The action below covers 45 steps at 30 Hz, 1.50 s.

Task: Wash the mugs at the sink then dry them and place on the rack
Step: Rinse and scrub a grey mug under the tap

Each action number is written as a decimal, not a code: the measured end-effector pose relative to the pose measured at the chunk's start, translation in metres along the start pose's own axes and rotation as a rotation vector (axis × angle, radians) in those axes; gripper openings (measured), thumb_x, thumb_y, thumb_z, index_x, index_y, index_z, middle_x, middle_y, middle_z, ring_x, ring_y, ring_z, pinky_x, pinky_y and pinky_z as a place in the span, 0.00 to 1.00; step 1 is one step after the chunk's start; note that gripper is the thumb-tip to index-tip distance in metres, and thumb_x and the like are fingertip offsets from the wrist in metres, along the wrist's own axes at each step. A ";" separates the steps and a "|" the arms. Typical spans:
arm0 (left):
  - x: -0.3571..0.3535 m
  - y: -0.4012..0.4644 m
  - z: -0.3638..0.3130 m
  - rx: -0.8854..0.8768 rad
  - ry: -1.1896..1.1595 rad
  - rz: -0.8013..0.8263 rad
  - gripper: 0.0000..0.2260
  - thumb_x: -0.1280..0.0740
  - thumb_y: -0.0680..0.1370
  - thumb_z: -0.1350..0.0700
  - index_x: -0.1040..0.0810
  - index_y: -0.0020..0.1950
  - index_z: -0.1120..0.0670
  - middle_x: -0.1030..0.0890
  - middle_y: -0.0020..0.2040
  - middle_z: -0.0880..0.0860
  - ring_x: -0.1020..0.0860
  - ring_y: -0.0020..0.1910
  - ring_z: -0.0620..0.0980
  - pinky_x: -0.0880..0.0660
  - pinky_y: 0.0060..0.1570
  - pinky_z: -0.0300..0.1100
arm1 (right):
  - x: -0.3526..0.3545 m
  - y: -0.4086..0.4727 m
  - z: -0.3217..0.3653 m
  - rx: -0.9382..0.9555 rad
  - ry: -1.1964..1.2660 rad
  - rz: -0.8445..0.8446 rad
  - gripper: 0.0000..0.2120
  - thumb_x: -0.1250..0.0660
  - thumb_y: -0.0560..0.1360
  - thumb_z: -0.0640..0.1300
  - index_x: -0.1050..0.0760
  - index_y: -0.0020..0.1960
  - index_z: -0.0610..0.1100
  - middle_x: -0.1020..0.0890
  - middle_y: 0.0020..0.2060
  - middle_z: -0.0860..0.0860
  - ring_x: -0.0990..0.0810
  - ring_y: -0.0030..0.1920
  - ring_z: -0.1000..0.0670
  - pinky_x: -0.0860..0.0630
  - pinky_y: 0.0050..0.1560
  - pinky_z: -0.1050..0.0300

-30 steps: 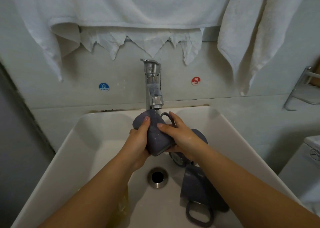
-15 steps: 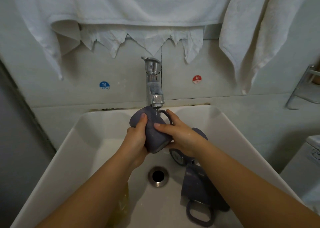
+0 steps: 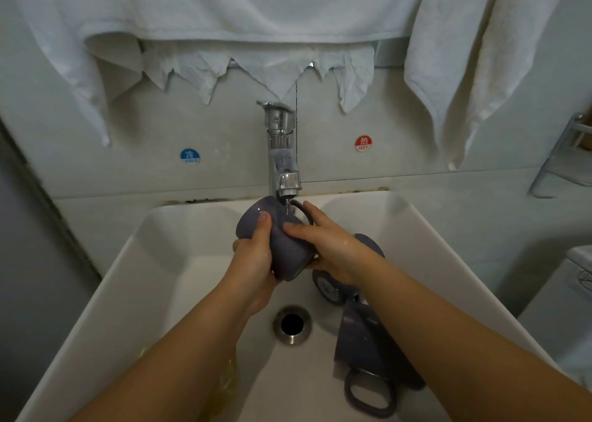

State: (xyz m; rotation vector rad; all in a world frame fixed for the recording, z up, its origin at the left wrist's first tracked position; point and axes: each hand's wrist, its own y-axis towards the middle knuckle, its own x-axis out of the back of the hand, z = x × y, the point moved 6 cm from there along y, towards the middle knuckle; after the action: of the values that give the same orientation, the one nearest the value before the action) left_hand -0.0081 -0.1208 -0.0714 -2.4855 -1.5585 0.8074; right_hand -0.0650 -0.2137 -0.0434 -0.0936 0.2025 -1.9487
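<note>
A grey-purple mug (image 3: 283,245) is held tilted under the chrome tap (image 3: 282,152), with a thin stream of water running onto its side. My left hand (image 3: 254,255) grips the mug's body from the left, thumb across it. My right hand (image 3: 326,245) holds it from the right, thumb on the side and fingers near the handle. Two more grey-purple mugs lie in the white sink (image 3: 144,277): one mug (image 3: 330,288) on its side behind my right wrist, another mug (image 3: 368,351) lower right with its handle toward me.
The drain (image 3: 292,324) is in the middle of the basin. White towels (image 3: 224,14) hang above the tap, and another towel (image 3: 474,53) hangs at the right. A metal rack (image 3: 567,162) is on the right wall. A yellowish sponge or bag (image 3: 224,380) lies under my left forearm.
The mug has shifted slightly up and left under the tap. Both hands stay on it with small changes of grip.
</note>
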 end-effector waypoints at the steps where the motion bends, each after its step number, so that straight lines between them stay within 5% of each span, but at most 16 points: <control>1: 0.000 -0.001 0.003 0.006 0.013 -0.018 0.29 0.36 0.77 0.39 0.36 0.72 0.54 0.24 0.62 0.56 0.23 0.58 0.59 0.22 0.52 0.59 | 0.001 0.002 0.000 0.028 -0.044 -0.077 0.34 0.31 0.75 0.52 0.44 0.75 0.55 0.28 0.68 0.46 0.23 0.59 0.45 0.24 0.60 0.45; 4: 0.005 -0.002 -0.003 0.011 0.113 0.035 0.28 0.34 0.76 0.41 0.34 0.71 0.54 0.23 0.62 0.54 0.23 0.58 0.56 0.23 0.45 0.53 | 0.003 0.001 0.007 0.091 -0.095 -0.141 0.31 0.32 0.74 0.55 0.40 0.73 0.54 0.26 0.62 0.50 0.21 0.52 0.50 0.21 0.53 0.51; 8: 0.021 -0.004 -0.026 0.033 0.275 0.169 0.22 0.28 0.71 0.48 0.26 0.62 0.52 0.20 0.58 0.55 0.20 0.53 0.56 0.22 0.48 0.50 | 0.012 0.002 0.009 0.030 -0.030 0.075 0.33 0.33 0.76 0.46 0.44 0.77 0.53 0.31 0.70 0.50 0.25 0.63 0.44 0.27 0.64 0.43; 12: 0.026 -0.008 -0.038 0.034 0.201 0.218 0.09 0.31 0.75 0.54 0.23 0.54 0.53 0.20 0.55 0.56 0.20 0.51 0.56 0.20 0.43 0.49 | 0.019 -0.003 0.010 0.008 0.118 0.108 0.27 0.38 0.78 0.38 0.40 0.75 0.51 0.25 0.63 0.49 0.24 0.60 0.44 0.25 0.58 0.47; 17: 0.025 -0.009 -0.039 0.003 0.120 0.207 0.06 0.34 0.77 0.57 0.24 0.53 0.54 0.20 0.53 0.57 0.20 0.50 0.56 0.18 0.40 0.47 | 0.010 -0.003 0.001 -0.007 0.092 0.075 0.13 0.34 0.77 0.47 0.28 0.61 0.49 0.21 0.56 0.48 0.21 0.56 0.44 0.21 0.54 0.47; 19: 0.018 -0.012 -0.034 -0.034 0.167 0.235 0.05 0.35 0.77 0.58 0.24 0.53 0.55 0.19 0.51 0.58 0.19 0.49 0.55 0.18 0.40 0.45 | 0.003 0.003 -0.002 -0.002 0.048 -0.052 0.22 0.30 0.72 0.56 0.29 0.61 0.48 0.21 0.57 0.46 0.21 0.55 0.43 0.18 0.48 0.47; 24: 0.012 -0.013 -0.030 -0.080 0.193 0.279 0.06 0.36 0.78 0.57 0.24 0.54 0.55 0.18 0.51 0.57 0.18 0.48 0.52 0.18 0.43 0.45 | -0.003 0.008 0.002 0.061 -0.005 -0.224 0.28 0.31 0.71 0.60 0.31 0.65 0.47 0.22 0.56 0.45 0.20 0.52 0.46 0.18 0.42 0.50; 29: 0.015 -0.010 -0.029 -0.081 0.224 0.278 0.14 0.36 0.78 0.45 0.26 0.61 0.50 0.19 0.56 0.54 0.19 0.54 0.54 0.18 0.43 0.48 | 0.006 -0.003 0.001 -0.013 0.021 0.040 0.17 0.36 0.77 0.52 0.34 0.63 0.51 0.25 0.59 0.48 0.24 0.58 0.45 0.19 0.50 0.47; 32: 0.015 -0.008 -0.026 -0.104 0.221 0.249 0.18 0.35 0.78 0.46 0.30 0.65 0.51 0.22 0.60 0.55 0.20 0.56 0.55 0.18 0.43 0.48 | 0.009 -0.006 0.002 -0.031 0.000 0.023 0.17 0.36 0.78 0.52 0.35 0.64 0.51 0.26 0.60 0.47 0.24 0.57 0.45 0.21 0.55 0.46; 37: 0.013 -0.006 -0.025 -0.160 0.225 0.232 0.24 0.34 0.77 0.44 0.32 0.69 0.52 0.23 0.63 0.56 0.21 0.59 0.54 0.19 0.44 0.46 | 0.003 0.003 0.017 0.160 -0.283 -0.228 0.23 0.29 0.71 0.57 0.31 0.60 0.49 0.25 0.45 0.55 0.26 0.43 0.56 0.31 0.35 0.67; 39: 0.013 -0.006 -0.025 -0.148 0.198 0.232 0.23 0.34 0.77 0.45 0.33 0.70 0.52 0.23 0.63 0.56 0.21 0.59 0.54 0.19 0.44 0.46 | 0.005 0.003 0.015 0.138 -0.201 -0.173 0.20 0.29 0.72 0.55 0.33 0.58 0.51 0.24 0.44 0.56 0.25 0.43 0.57 0.28 0.38 0.66; 43: 0.012 -0.006 -0.024 -0.159 0.172 0.225 0.21 0.36 0.79 0.47 0.34 0.69 0.53 0.24 0.62 0.56 0.21 0.57 0.54 0.19 0.43 0.44 | 0.009 -0.003 0.009 0.081 -0.024 -0.037 0.18 0.34 0.77 0.49 0.33 0.65 0.49 0.23 0.60 0.46 0.22 0.57 0.47 0.23 0.59 0.48; 45: 0.011 -0.008 -0.024 -0.191 0.184 0.206 0.21 0.36 0.79 0.48 0.36 0.70 0.53 0.25 0.63 0.55 0.22 0.57 0.52 0.19 0.40 0.41 | 0.006 -0.004 0.009 0.104 0.009 -0.049 0.15 0.34 0.77 0.48 0.32 0.62 0.50 0.22 0.55 0.48 0.21 0.53 0.50 0.23 0.58 0.51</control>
State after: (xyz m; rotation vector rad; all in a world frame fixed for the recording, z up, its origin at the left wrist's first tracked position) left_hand 0.0009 -0.1035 -0.0524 -2.7996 -1.3949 0.4525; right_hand -0.0695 -0.2190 -0.0342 -0.0211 0.1054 -2.0056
